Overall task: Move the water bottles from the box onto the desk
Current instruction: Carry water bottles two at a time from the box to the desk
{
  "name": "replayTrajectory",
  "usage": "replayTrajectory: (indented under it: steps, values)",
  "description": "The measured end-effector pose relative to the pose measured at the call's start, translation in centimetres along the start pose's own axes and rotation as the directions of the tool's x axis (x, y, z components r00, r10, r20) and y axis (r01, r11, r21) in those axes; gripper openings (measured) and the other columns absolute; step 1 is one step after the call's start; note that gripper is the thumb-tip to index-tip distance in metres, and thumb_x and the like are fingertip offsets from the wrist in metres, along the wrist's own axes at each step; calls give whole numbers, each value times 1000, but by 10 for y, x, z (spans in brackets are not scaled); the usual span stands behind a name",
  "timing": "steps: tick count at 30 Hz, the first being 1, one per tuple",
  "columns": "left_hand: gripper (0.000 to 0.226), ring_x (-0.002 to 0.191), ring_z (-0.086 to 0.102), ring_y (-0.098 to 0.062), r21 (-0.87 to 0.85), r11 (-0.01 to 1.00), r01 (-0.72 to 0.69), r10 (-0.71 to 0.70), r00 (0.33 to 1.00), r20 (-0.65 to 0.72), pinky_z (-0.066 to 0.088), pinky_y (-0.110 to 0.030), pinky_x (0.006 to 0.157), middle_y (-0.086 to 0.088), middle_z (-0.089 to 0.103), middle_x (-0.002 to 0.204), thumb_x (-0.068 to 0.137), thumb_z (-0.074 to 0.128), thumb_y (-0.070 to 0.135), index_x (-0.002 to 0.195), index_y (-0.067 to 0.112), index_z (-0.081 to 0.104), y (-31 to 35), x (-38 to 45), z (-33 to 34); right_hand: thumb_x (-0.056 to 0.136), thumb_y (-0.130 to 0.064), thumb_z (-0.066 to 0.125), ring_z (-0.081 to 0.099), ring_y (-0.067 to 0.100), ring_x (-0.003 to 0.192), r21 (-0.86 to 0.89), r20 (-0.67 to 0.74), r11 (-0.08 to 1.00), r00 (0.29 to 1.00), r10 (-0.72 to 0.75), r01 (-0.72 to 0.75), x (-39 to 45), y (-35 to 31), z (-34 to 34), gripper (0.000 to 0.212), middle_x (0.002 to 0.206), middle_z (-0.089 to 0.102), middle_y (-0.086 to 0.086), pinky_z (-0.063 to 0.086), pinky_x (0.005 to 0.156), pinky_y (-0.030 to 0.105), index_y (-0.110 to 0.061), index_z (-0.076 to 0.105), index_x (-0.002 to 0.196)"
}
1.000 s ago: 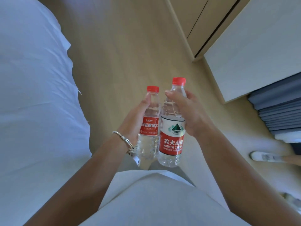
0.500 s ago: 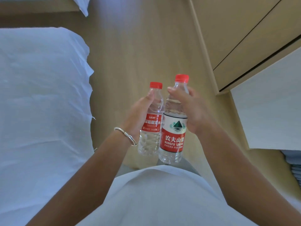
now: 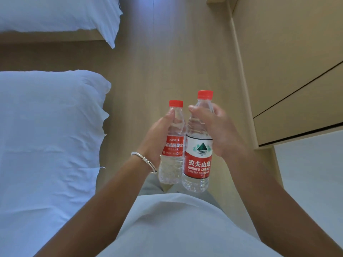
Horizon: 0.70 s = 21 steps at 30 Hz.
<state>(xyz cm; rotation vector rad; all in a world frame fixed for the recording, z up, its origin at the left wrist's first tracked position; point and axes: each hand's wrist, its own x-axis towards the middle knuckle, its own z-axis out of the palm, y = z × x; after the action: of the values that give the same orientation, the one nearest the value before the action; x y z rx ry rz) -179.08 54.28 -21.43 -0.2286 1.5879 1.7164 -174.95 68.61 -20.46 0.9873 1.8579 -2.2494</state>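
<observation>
Your left hand (image 3: 157,138) grips the smaller water bottle (image 3: 172,143) around its upper body, thumb lying along the neck below the red cap. Your right hand (image 3: 219,130) curls round the shoulder of the taller Nongfu Spring bottle (image 3: 197,160), thumb across the front. Both bottles stand upright, side by side and touching, held above the wooden floor (image 3: 167,62) in front of your body. A silver bangle (image 3: 144,160) circles your left wrist. One white bed (image 3: 46,136) lies at nine o'clock, a second bed (image 3: 55,13) at eleven. A pale desk surface (image 3: 311,173) sits at three o'clock, with wooden cabinets (image 3: 287,62) at one.
</observation>
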Motion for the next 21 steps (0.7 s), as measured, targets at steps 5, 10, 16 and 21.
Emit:
replayTrajectory:
  steps: [5,10,16,21]
  values:
    - [36,72,71,-20,-27,999,18,-19,1000,-14,59,-37,73,-5,74,80,98,48,47,90,16,66,32,50,9,84,-35,73,73,16,84,-14,-4,1000,1000,1,-1,54,-27,-6,21,90,72,-2,58,71,35,-21,65,98]
    - [37,72,73,-17,-28,999,18,-17,999,28,60,-33,64,-3,76,80,98,47,46,94,14,65,65,110,7,83,-33,75,75,22,86,12,-39,1000,999,23,-23,116,-53,-2,24,94,74,2,61,78,41,-19,65,100]
    - [37,74,73,-21,-22,1000,20,-18,997,76,60,-36,68,-4,76,83,97,47,48,95,15,64,114,185,-9,82,-35,75,72,20,82,-42,-88,999,996,-6,2,194,-88,17,18,85,72,-2,59,75,38,-23,65,92]
    - [45,88,70,-35,-60,998,33,-30,998,56,57,-51,83,-20,72,103,90,52,52,102,10,64,167,243,-34,83,-36,74,72,22,85,-77,-80,997,997,-10,4,259,-133,48,21,88,71,1,60,80,42,-21,65,94]
